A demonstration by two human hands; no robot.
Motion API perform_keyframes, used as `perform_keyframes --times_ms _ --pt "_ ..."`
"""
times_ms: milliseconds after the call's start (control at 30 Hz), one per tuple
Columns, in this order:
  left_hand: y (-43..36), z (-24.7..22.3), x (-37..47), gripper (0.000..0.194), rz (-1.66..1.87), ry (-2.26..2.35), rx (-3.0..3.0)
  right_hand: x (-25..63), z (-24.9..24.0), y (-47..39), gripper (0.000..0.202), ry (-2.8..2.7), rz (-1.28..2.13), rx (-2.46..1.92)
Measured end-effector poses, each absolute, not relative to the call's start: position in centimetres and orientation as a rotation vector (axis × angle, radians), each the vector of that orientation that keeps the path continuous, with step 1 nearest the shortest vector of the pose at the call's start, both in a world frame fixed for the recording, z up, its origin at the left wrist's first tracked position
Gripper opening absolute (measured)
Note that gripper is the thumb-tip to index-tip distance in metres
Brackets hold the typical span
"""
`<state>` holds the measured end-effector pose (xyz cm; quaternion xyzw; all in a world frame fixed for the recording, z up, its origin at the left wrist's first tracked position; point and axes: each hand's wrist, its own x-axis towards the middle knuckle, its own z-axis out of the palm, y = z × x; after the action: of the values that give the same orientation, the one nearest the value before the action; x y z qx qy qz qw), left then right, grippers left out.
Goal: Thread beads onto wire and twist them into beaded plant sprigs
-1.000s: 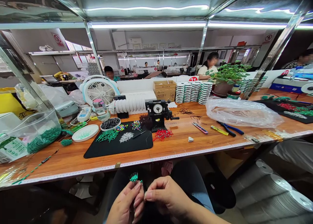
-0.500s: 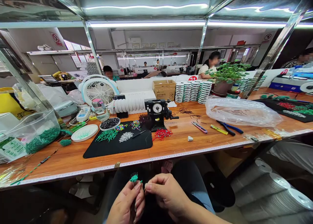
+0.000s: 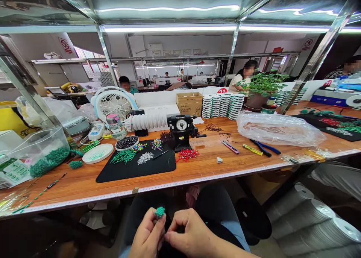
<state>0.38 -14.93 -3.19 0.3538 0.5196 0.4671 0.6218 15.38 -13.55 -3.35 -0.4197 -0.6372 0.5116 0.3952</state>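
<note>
My left hand (image 3: 149, 233), over my lap below the table edge, is closed around a bunch of green knotted cords (image 3: 160, 211). Only the knobbly green top sticks out above the thumb and forefinger. My right hand (image 3: 190, 231) is close beside it, thumb and forefinger pinched together. Whatever lies in that pinch is too small and hidden to name. On the table in front, a black mat (image 3: 113, 175) carries green cord pieces (image 3: 123, 156), silver beads (image 3: 145, 158) and multicoloured beads (image 3: 156, 144). Red beaded cords (image 3: 188, 154) lie at its right edge.
A black hand-cranked winder (image 3: 182, 132) stands behind the mat, near a fan (image 3: 115, 105). To the right are a box cutter (image 3: 229, 147), pliers (image 3: 262, 148) and a plastic bag (image 3: 278, 128). Spools (image 3: 222, 106) are stacked at the back. Co-workers sit beyond.
The green bunch has tipped and moved slightly right and down in my left hand. My right hand has dropped a little, its pinch now lower beside the left fingers.
</note>
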Motion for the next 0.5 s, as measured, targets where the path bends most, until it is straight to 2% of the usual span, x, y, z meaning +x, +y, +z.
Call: perform_keyframes --times_ms 133,333,433,500 --pt "-14.0 -2.6 -0.8 0.033 1.278 1.188 0.734 16.1 -2.7 -13.6 0.006 -1.602 1.470 -0.874" --pt "-14.4 -2.2 0.4 0.032 0.897 1.027 0.857 15.7 -1.4 -12.7 0.023 -1.230 1.543 -0.956" --pt "-15.0 -2.3 1.3 0.033 0.845 0.932 0.884 15.2 -1.5 -12.6 0.032 -1.189 1.670 -0.914" --pt "-15.2 -2.2 1.5 0.030 0.864 0.902 0.903 15.2 -1.7 -12.7 0.032 -1.206 1.573 -0.979"
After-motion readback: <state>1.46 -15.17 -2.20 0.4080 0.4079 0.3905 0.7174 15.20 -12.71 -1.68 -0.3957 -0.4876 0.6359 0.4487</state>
